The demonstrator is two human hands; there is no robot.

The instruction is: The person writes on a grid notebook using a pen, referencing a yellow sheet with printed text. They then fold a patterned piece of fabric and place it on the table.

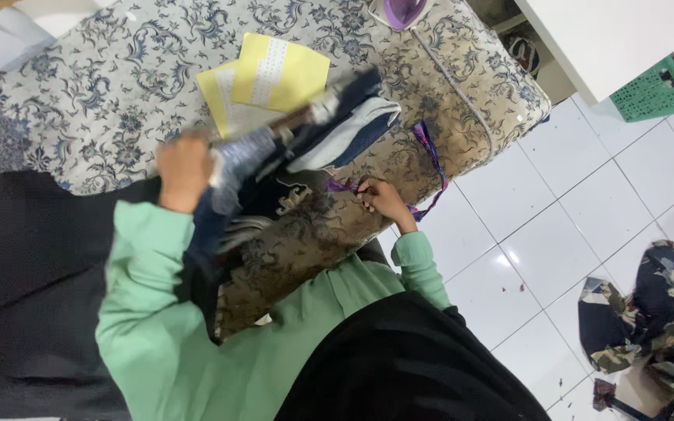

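My left hand (185, 168) is closed around a bundle of dark blue and grey cloth (235, 168), blurred by motion. A brown stick-like piece with a pale tip (306, 115) juts out of the bundle; what it is I cannot tell. Folded navy and white cloth (349, 129) lies just past it. My right hand (384, 201) rests on the floral-covered board (103, 86) and pinches a purple patterned strip (431, 152) that trails over the board's edge. Both arms wear light green sleeves.
Yellow paper sheets (278, 74) with a white strip lie on the board. A purple iron (403, 12) stands at its far end. White tiled floor (555, 226) holds a heap of patterned cloth (657, 320). A green basket (657, 86) sits under a white tabletop (610, 39).
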